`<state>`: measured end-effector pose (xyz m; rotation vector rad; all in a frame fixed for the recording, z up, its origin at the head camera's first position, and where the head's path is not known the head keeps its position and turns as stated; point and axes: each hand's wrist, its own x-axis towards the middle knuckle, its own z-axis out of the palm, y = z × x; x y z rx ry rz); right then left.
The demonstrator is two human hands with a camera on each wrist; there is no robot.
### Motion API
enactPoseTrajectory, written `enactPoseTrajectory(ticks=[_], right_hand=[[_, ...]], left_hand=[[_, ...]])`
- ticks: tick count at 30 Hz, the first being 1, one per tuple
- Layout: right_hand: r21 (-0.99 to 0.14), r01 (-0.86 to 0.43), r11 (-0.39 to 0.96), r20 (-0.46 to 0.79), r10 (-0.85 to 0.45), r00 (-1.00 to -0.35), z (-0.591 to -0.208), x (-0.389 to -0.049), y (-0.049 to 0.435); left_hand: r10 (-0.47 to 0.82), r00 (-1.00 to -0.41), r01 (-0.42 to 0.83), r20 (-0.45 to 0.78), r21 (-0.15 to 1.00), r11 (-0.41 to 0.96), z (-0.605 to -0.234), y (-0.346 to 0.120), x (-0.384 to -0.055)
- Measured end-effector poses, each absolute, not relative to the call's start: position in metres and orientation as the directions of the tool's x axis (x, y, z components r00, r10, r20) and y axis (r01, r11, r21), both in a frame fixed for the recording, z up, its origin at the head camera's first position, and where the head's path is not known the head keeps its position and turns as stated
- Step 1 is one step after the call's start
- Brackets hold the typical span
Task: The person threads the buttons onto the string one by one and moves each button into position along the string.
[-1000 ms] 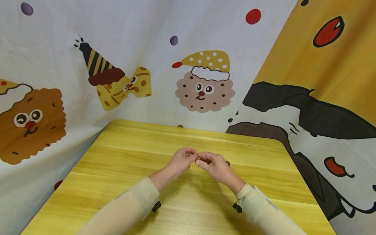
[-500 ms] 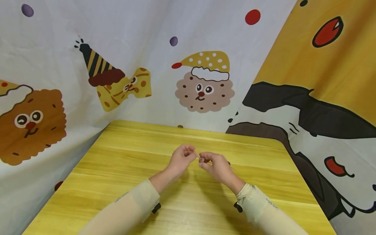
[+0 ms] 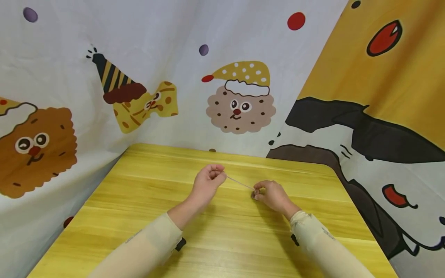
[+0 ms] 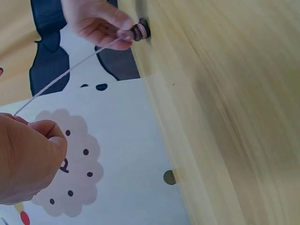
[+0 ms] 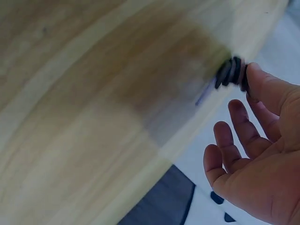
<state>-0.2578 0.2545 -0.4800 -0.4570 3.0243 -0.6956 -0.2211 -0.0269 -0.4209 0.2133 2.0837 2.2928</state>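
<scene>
A thin pale cord [image 3: 240, 182] stretches, nearly straight, from my left hand [image 3: 205, 185] down to my right hand [image 3: 274, 195]. Its upper end is pinched between the left thumb and fingers. Thumb and index finger of the right hand grip a short stack of dark disc-shaped beads [image 5: 229, 72], while its other fingers curl loosely beside them. One bead in the stack looks pinkish in the left wrist view, where the cord [image 4: 63, 75] runs into the right fingertips. On the far side of the beads a short purplish tail of cord [image 5: 204, 93] sticks out.
Under both hands lies a yellow wood-grain table [image 3: 156, 166]. A white curtain [image 3: 187, 23] with cartoon prints stands behind its far edge and along the left side. Yellow and dark printed cloth [image 3: 330, 77] closes the right. Both forearms wear light sleeves.
The hands, close together at first, have drawn apart. My left hand moved up and left, my right hand to the right with the beads, and a longer stretch of cord shows between them.
</scene>
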Motion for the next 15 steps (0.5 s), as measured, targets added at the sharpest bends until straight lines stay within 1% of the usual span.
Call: enactPoseTrajectory(ticks=[6,12,15], right_hand=[[-0.425,-0.275,0.863,0.017,-0.296,-0.955,-0.492,-0.265,0.259],[-0.484,-0.249,0.839,-0.037,-0.304,-0.952,-0.492,-0.267,0.26],[-0.534,-0.224,0.815,-0.076,-0.31,-0.948,-0.49,-0.267,0.263]], left_hand=[[0.108,-0.992,0.061,0.071,0.994,-0.094,-0.419,-0.03,-0.22],[0.089,-0.995,0.042,0.049,0.996,-0.081,-0.423,-0.033,-0.221],[0.075,-0.997,0.027,0.031,0.998,-0.048,-0.427,-0.037,-0.224]])
